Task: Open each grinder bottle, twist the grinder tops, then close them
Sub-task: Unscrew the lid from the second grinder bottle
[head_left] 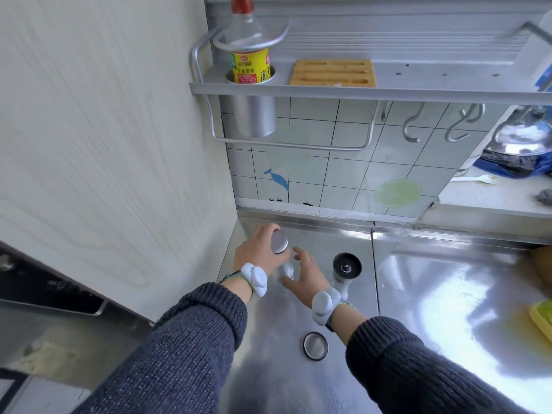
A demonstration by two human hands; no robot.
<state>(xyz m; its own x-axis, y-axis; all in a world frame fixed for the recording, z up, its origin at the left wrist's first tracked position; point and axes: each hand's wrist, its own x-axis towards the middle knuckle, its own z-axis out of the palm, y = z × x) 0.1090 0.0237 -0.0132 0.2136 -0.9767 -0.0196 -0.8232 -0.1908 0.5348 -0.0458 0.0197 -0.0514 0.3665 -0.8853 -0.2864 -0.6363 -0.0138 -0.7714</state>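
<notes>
Broadly, a stainless steel counter (pixel 448 294) carries everything, and the work sits at its far left corner, under a wall rack (pixel 358 92) holding a soy sauce bottle (pixel 250 65). Two grinder bottles stand there. The left grinder bottle (pixel 286 268), clear-bodied, is nearest the corner; the left hand (pixel 260 249) is curled over its round metal cap (pixel 279 243), fingers wrapped around the rim in a firm grasp. The right hand (pixel 304 274) is spread wide just beside the glass body, fingers loose and holding nothing, seemingly reaching to steady it. The right grinder bottle (pixel 343 273) stands a little further along the back edge, already uncapped, its dark grinder top exposed. A loose metal lid (pixel 315 345) lies flat near the counter's front edge, likely that bottle's cap. By my reading, the task is midway: one bottle is open, the other capped, with twisting and closing seemingly ahead.
</notes>
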